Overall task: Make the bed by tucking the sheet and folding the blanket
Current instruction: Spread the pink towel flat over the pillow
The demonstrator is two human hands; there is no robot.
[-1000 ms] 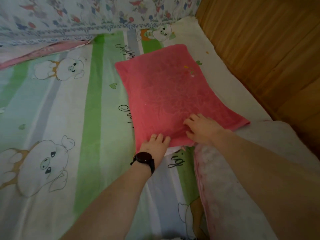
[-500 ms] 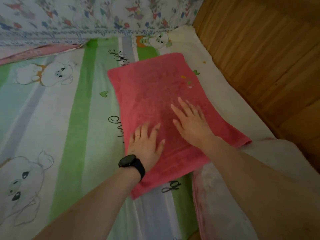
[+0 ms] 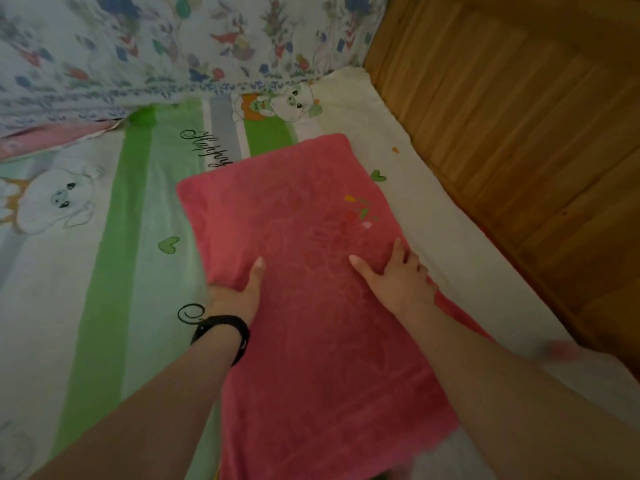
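Now both hands are on a pink towel (image 3: 311, 341) that lies lengthwise on the bed, on the right part of the sheet (image 3: 104, 271), with its far end near the wood wall (image 3: 519, 133). The left hand (image 3: 235, 296) holds the towel's left edge. Its thumb lies straight on top, and its fingers are out of sight under the edge. A black watch (image 3: 225, 327) sits on that wrist. The right hand (image 3: 398, 278) holds the opposite edge, about level with the left. Its thumb and forefinger are spread on the pink surface, and the other fingers curl over the side. The towel looks smooth, with a small coloured motif near its far right corner.

The sheet is spread flat over the mattress. It is white with green and grey stripes, cartoon pigs, small hearts and black script, and its plain border runs along the wall. The floral blanket (image 3: 121, 46) is bunched across the far end of the bed, covering the sheet's far edge. Pale cloth at the lower right is too blurred to identify.
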